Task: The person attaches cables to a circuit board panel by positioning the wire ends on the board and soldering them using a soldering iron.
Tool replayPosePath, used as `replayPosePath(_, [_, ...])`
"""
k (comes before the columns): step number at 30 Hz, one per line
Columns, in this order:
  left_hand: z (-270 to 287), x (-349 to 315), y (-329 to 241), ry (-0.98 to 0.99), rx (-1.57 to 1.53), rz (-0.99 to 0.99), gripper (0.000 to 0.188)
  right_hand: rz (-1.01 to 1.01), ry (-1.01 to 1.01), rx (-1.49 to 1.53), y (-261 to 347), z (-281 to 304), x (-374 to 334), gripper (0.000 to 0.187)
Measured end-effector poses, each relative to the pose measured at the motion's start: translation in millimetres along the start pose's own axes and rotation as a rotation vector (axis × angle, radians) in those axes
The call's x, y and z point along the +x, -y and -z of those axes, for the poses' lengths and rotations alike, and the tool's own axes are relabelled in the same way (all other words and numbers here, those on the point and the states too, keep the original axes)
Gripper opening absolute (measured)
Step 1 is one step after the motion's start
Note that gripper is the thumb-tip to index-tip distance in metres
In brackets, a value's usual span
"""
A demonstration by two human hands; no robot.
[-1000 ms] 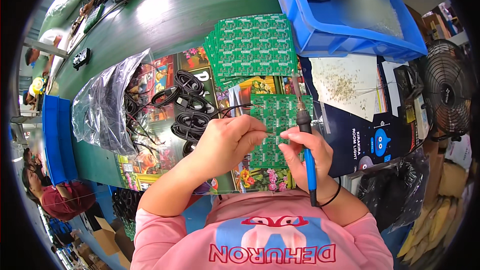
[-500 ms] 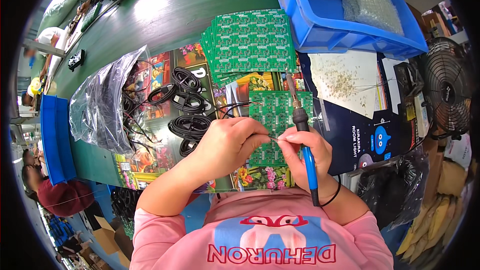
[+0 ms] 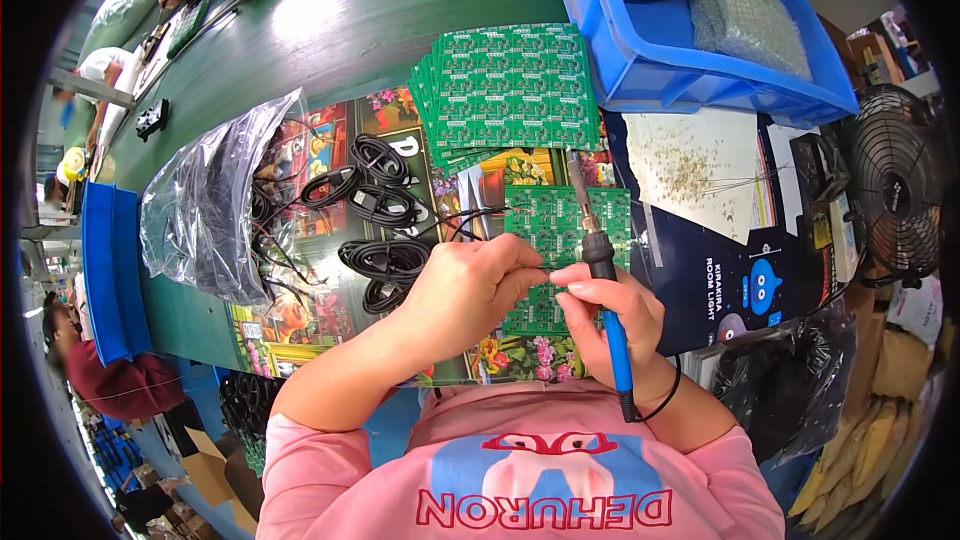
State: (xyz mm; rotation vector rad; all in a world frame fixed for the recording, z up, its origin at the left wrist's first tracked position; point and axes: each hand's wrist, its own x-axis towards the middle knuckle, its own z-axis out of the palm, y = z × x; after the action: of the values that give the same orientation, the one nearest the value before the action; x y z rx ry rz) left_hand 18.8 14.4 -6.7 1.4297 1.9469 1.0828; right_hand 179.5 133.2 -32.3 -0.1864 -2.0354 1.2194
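Note:
A soldering iron (image 3: 617, 360) with a blue and black handle is held in my right hand (image 3: 630, 315), its metal tip pointing away from me over the green circuit board panel (image 3: 545, 215). My right thumb and forefinger come close to the fingertips of my left hand (image 3: 477, 280), which is closed in a pinch above the same panel. A thin dark wire is between the fingertips; most of it is hidden. Black wires (image 3: 480, 212) reach the panel's upper left corner. Coiled black cables (image 3: 382, 258) lie left of my left hand.
Beyond the panel is a stack of green circuit board panels (image 3: 515, 90). A blue bin (image 3: 690, 75) with wrapped packs stands at far right, near a black fan (image 3: 895, 180). A clear plastic bag (image 3: 205, 210) with cables lies left, beside blue trays (image 3: 108, 275). Speckled paper (image 3: 690, 165) lies right.
My fingertips have drawn together, and the wire visible between them before is now mostly hidden. The view has shifted slightly. The soldering iron stays in my right hand.

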Motion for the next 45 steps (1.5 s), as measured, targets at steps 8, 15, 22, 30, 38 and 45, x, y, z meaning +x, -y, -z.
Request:
replayPosePath(8, [3, 3, -1, -0.017, -0.014, -0.077, 0.009, 0.022, 0.046, 0.035, 0, -1, 3, 0.040])
replayPosePath(15, [8, 4, -7, 0.054, -0.107, 0.003, 0.011, -0.130, -0.012, 0.096, -2, 0, 0, 0.038])
replayPosePath(22, [8, 7, -6, 0.072, -0.108, -0.069, 0.009, -0.134, -0.046, 0.004, -2, 1, 0, 0.038])
replayPosePath(30, [12, 5, -10, 0.080, -0.114, 0.058, 0.009, -0.009, -0.235, -0.286, -3, 60, -17, 0.036])
replayPosePath(38, [11, 7, -12, 0.084, -0.077, 0.075, 0.010, -0.342, -0.493, -0.361, -19, 111, -31, 0.022])
replayPosePath(45, [13, 6, -12, 0.059, -0.044, 0.106, 0.010, -0.257, -0.440, -0.402, -28, 108, -27, 0.018])
